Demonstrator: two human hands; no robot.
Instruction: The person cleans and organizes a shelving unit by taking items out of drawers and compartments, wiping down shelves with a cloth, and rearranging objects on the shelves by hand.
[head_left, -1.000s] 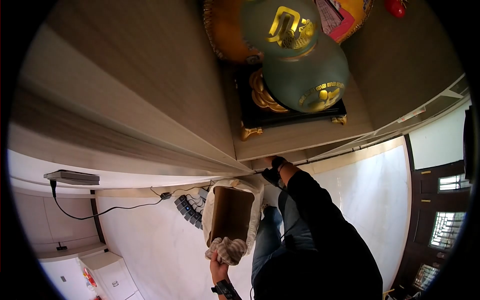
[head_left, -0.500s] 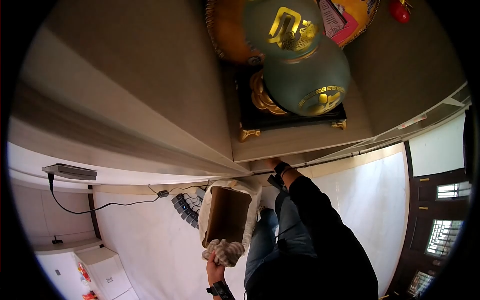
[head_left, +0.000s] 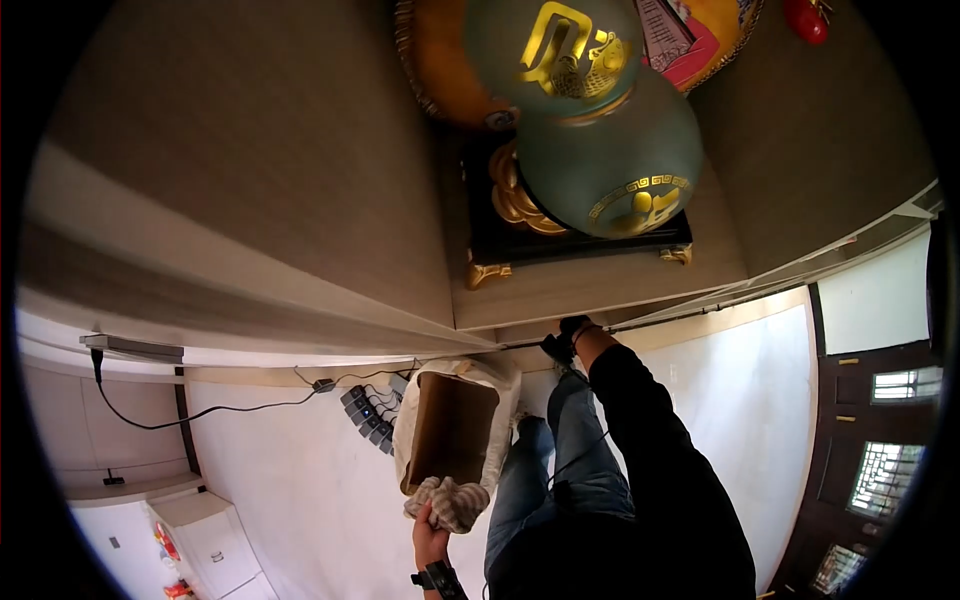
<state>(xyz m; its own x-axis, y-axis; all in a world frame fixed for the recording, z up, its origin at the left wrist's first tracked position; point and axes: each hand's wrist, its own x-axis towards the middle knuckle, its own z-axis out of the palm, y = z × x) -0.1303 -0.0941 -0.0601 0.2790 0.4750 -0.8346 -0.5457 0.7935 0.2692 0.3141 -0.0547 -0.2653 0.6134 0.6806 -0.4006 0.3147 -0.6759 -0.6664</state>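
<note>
My left hand (head_left: 431, 543) is closed around a bunched, fluffy striped cloth (head_left: 455, 505) in beige and brown. The cloth is at the near end of an open cardboard box (head_left: 452, 425) with a whitish cover round its rim. My right hand (head_left: 557, 326) reaches under the front edge of the shelf (head_left: 600, 295); the edge and the black wrist strap hide its fingers, so I cannot make out what it touches. Above it on the shelf, a greenish gourd-shaped vase (head_left: 610, 150) with gold markings stands on a black base (head_left: 580, 250) with gold feet.
An orange round ornament (head_left: 440, 65) and a pink booklet (head_left: 675, 40) are behind the vase. Several dark devices with cables (head_left: 367, 420) lie on the floor left of the box. A power strip (head_left: 135, 348) hangs at left with its cord. Dark doors (head_left: 850, 430) stand at right.
My right arm has shifted slightly right and its hand has gone farther in beneath the shelf edge. My left hand keeps its hold on the cloth. The view has shifted slightly.
</note>
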